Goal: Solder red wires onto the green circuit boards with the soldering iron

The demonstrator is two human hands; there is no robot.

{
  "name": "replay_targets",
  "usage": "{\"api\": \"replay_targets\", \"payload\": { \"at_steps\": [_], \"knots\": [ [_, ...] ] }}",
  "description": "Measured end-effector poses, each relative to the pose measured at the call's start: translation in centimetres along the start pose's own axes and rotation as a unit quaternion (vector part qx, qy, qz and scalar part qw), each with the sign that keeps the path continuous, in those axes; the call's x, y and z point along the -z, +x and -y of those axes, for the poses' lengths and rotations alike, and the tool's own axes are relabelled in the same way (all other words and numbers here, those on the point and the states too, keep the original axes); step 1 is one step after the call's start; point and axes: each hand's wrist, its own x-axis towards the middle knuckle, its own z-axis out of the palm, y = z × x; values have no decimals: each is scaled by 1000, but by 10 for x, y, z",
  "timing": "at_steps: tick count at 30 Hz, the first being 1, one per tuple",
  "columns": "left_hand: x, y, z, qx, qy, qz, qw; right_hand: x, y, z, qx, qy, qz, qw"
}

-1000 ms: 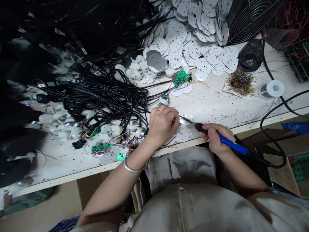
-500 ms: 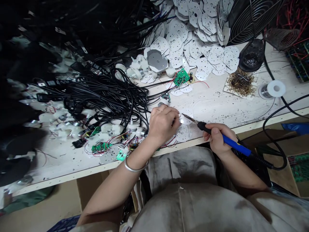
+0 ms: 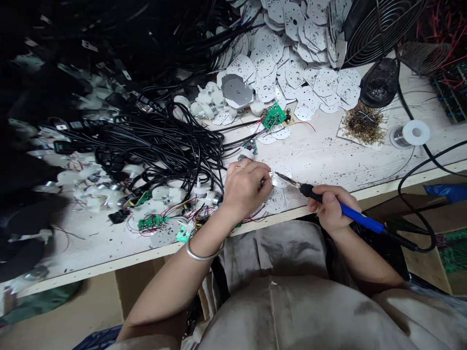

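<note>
My right hand (image 3: 333, 206) is closed around a soldering iron (image 3: 359, 216) with a blue and black handle. Its metal tip points left, over a white circuit board (image 3: 282, 176) close to the bench's front edge. My left hand (image 3: 248, 187) is closed just left of the tip, its fingers bent down at the board's left side; what they pinch is hidden beneath them. A second white board (image 3: 276, 201) lies in front of that one, partly under the left hand. Just behind the left hand sits a small part with a green board (image 3: 250, 146).
Black cables (image 3: 175, 146) and white plastic parts crowd the left. Several white boards (image 3: 264, 63) are heaped at the back, with a green circuit board (image 3: 273, 115) before them. On the right are a solder spool (image 3: 410, 133), a burnt sponge (image 3: 363, 125) and a fan (image 3: 383, 29).
My right hand and the iron's handle have shifted very slightly right and down, while the tip stays over the board. My left hand has barely moved.
</note>
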Motion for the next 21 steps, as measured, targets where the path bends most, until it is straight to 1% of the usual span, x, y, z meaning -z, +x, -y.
{"api": "replay_targets", "payload": {
  "at_steps": [6, 9, 15, 19, 21],
  "knots": [
    [0, 0, 3, -20, 4, 0, 1000, 3, 3, 2, -46, 14, 35, 998],
    [0, 0, 4, -19, 2, 3, 1000, 3, 4, 1, -63, 19, 37, 997],
    [0, 0, 4, -18, -1, 9, 1000, 3, 6, 0, -57, 38, 47, 997],
    [1, 0, 3, -15, -3, 10, 1000, 3, 7, 0, -75, 29, 58, 995],
    [0, 0, 3, -15, -2, 11, 1000, 3, 7, 1, -82, 28, 52, 995]
  ]
}}
